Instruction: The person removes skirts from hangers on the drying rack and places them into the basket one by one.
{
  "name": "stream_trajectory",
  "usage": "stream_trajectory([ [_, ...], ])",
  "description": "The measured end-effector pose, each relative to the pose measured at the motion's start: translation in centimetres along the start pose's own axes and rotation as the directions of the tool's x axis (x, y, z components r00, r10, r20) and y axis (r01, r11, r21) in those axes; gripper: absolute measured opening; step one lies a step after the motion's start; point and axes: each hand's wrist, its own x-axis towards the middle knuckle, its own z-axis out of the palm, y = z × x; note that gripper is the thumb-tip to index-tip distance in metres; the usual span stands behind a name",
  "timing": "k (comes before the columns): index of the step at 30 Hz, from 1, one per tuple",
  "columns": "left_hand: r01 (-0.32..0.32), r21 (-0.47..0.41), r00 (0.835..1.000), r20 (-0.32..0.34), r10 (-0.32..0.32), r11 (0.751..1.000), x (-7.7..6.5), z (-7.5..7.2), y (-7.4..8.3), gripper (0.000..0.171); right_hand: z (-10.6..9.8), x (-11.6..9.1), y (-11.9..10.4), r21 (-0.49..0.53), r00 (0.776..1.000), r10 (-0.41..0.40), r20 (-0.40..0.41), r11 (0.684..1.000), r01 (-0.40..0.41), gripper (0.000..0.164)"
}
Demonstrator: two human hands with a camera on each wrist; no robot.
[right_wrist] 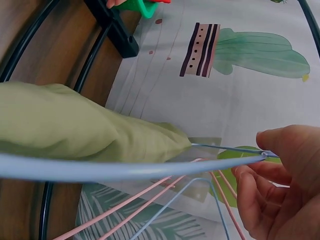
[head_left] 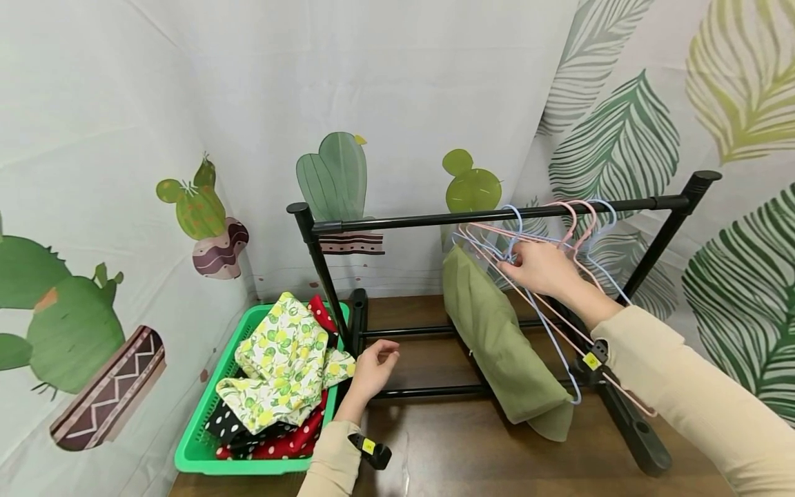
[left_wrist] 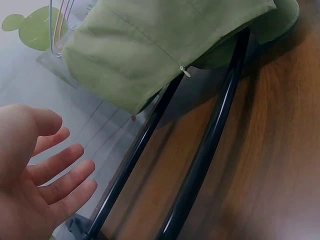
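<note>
My right hand (head_left: 546,269) pinches a light-blue hanger (head_left: 517,228) near its neck, just under the rack's top bar. The hanger's hook is over that bar. A green garment (head_left: 503,345) with a small zip pull (left_wrist: 185,71) hangs at this hanger; one hanger arm runs to the fabric in the right wrist view, while another length of blue hanger (right_wrist: 125,167) shows bare. My left hand (head_left: 373,369), fingers loosely bent and holding nothing, is in the air between the basket and the garment.
A black rack (head_left: 428,221) stands on the brown table (head_left: 435,449). Pink hangers (head_left: 584,238) and another blue hanger (head_left: 611,224) hang farther right. At left, a green basket (head_left: 192,442) holds a lemon-print cloth (head_left: 279,373) over red and black dotted cloths.
</note>
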Motion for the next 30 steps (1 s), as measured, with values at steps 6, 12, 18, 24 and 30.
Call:
stream_trajectory([
  [6,0.016,0.011,1.000,0.000,-0.016,1.000,0.1,0.7,-0.2,0.013,-0.1,0.5,-0.1,0.042,0.997,0.062,0.040,0.997,-0.064,0.029],
  [12,0.028,0.007,1.000,0.013,-0.028,1.000,0.1,1.2,-0.3,0.014,0.0,0.6,-0.3,0.041,0.998,0.064,0.009,0.997,-0.064,0.026],
  [18,0.023,0.004,0.999,0.030,-0.023,1.000,-0.1,1.5,-0.5,0.014,0.0,0.6,-0.8,0.020,0.998,0.063,-0.013,0.998,-0.063,0.023],
  [24,0.026,-0.001,0.999,0.028,-0.026,1.000,-0.2,1.9,-0.7,0.013,0.0,0.8,-0.9,0.011,0.997,0.076,0.000,0.997,-0.076,0.022],
  [30,-0.006,-0.002,1.000,0.003,0.006,1.000,-0.3,2.5,-1.1,0.012,0.0,0.8,-1.1,0.018,0.997,0.070,-0.014,0.997,-0.070,0.020],
])
